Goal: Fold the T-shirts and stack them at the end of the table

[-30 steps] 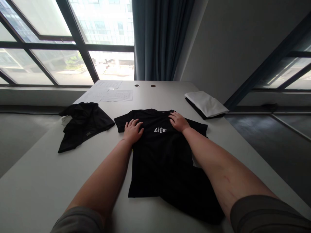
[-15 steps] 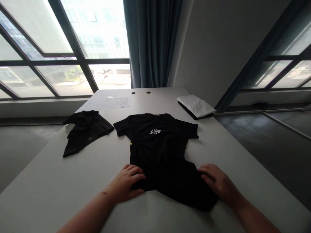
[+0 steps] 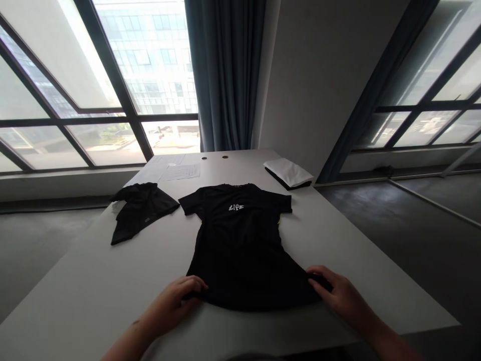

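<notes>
A black T-shirt lies flat and face up on the white table, with a white "LIFE" print on its chest and its hem towards me. My left hand pinches the hem's near left corner. My right hand has its fingers on the hem's near right corner, gathering the cloth. A crumpled black garment lies to the left of the T-shirt, out of reach of both hands.
Printed papers lie at the table's far end, beside several cable holes. A folded white cloth on a dark layer sits at the far right. Large windows and a blue curtain stand behind the table.
Both hands have moved from the T-shirt's shoulders to its hem, and the hem now lies straighter. The view has tilted upward, so the table appears smaller and farther away.
</notes>
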Action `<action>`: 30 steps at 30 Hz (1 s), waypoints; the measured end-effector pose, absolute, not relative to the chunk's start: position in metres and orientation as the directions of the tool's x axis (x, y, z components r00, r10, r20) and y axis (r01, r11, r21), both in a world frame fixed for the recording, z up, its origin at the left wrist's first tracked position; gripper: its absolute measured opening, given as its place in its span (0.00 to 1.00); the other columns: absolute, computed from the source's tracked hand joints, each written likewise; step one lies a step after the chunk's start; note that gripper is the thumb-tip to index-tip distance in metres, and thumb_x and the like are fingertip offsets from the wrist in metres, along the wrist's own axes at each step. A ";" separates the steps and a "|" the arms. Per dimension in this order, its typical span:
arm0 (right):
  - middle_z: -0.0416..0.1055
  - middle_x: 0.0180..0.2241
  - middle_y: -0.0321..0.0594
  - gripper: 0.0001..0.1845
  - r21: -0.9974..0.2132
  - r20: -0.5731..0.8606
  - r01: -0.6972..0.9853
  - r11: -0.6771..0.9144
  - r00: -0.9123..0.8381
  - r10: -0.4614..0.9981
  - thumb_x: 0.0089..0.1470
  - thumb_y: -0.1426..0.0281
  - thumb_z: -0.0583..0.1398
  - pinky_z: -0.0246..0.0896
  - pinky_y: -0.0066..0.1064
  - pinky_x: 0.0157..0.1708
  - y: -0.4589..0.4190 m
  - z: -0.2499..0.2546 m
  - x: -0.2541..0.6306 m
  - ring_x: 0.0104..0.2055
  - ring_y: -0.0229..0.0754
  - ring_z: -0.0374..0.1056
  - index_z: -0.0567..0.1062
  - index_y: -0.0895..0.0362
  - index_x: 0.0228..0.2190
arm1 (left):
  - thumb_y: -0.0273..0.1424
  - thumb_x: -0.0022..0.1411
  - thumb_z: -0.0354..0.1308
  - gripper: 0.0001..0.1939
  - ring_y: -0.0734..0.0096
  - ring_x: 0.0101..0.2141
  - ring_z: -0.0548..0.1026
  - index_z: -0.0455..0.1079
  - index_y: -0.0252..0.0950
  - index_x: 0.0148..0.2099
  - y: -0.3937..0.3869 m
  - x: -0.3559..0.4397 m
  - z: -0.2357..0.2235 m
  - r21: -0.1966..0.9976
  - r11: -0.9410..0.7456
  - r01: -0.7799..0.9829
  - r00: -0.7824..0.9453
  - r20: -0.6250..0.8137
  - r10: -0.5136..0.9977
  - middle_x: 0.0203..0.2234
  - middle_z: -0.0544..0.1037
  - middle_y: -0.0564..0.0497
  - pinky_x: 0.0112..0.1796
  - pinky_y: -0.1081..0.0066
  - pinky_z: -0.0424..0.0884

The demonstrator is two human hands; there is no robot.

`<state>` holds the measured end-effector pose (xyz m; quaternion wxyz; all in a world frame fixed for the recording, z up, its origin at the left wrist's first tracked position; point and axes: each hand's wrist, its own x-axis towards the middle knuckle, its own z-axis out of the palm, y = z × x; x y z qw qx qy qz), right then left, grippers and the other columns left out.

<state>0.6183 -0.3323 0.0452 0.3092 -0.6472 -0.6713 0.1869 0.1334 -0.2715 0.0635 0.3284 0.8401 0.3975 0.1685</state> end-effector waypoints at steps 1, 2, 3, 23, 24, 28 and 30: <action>0.81 0.43 0.41 0.15 -0.665 0.150 0.745 0.060 0.054 0.987 0.59 0.55 0.60 0.75 0.36 0.41 -0.335 0.052 0.620 0.47 0.51 0.78 0.77 0.48 0.44 | 0.28 0.66 0.53 0.09 0.65 0.47 0.77 0.72 0.43 0.47 -0.275 0.126 0.068 0.682 -0.430 0.592 0.608 -0.027 0.794 0.47 0.80 0.49 0.48 0.66 0.73; 0.81 0.42 0.41 0.16 -0.671 0.128 0.741 0.032 0.074 0.989 0.57 0.55 0.61 0.74 0.35 0.39 -0.338 0.060 0.621 0.46 0.52 0.78 0.77 0.47 0.44 | 0.30 0.66 0.54 0.09 0.65 0.45 0.77 0.72 0.43 0.46 -0.279 0.119 0.072 0.669 -0.400 0.626 0.588 -0.068 0.806 0.44 0.81 0.50 0.46 0.67 0.74; 0.81 0.41 0.41 0.17 -0.671 0.102 0.741 0.010 0.079 0.992 0.56 0.55 0.61 0.73 0.35 0.38 -0.340 0.068 0.621 0.46 0.52 0.78 0.76 0.47 0.44 | 0.30 0.66 0.54 0.08 0.65 0.43 0.77 0.73 0.43 0.45 -0.282 0.113 0.076 0.653 -0.379 0.656 0.571 -0.100 0.815 0.42 0.81 0.51 0.45 0.67 0.74; 0.74 0.50 0.46 0.24 -0.473 -0.262 0.868 0.152 -0.303 0.916 0.46 0.64 0.69 0.66 0.42 0.55 -0.373 0.091 0.608 0.53 0.53 0.71 0.82 0.48 0.48 | 0.35 0.70 0.54 0.09 0.63 0.45 0.78 0.76 0.45 0.45 -0.300 0.107 0.087 0.518 -0.462 0.720 0.591 -0.108 0.800 0.43 0.80 0.51 0.48 0.64 0.74; 0.72 0.55 0.47 0.33 -0.457 -0.264 0.876 0.153 -0.298 0.917 0.42 0.66 0.71 0.65 0.44 0.58 -0.375 0.087 0.606 0.57 0.56 0.69 0.79 0.47 0.53 | 0.34 0.70 0.55 0.09 0.62 0.48 0.77 0.76 0.46 0.47 -0.297 0.114 0.082 0.502 -0.492 0.711 0.590 -0.045 0.806 0.47 0.80 0.50 0.50 0.63 0.74; 0.65 0.61 0.49 0.45 -0.392 -0.258 0.908 0.149 -0.264 0.929 0.35 0.70 0.73 0.60 0.48 0.63 -0.378 0.075 0.598 0.63 0.60 0.63 0.76 0.47 0.59 | 0.32 0.69 0.57 0.13 0.58 0.58 0.73 0.75 0.46 0.53 -0.272 0.148 0.063 0.432 -0.581 0.690 0.605 0.096 0.790 0.57 0.76 0.49 0.59 0.56 0.70; 0.67 0.59 0.47 0.38 -0.385 -0.248 0.907 0.172 -0.281 0.927 0.37 0.73 0.70 0.61 0.46 0.62 -0.380 0.074 0.596 0.61 0.57 0.65 0.78 0.47 0.54 | 0.32 0.69 0.58 0.16 0.56 0.61 0.70 0.74 0.45 0.57 -0.254 0.164 0.056 0.381 -0.584 0.716 0.593 0.108 0.798 0.62 0.73 0.48 0.62 0.53 0.68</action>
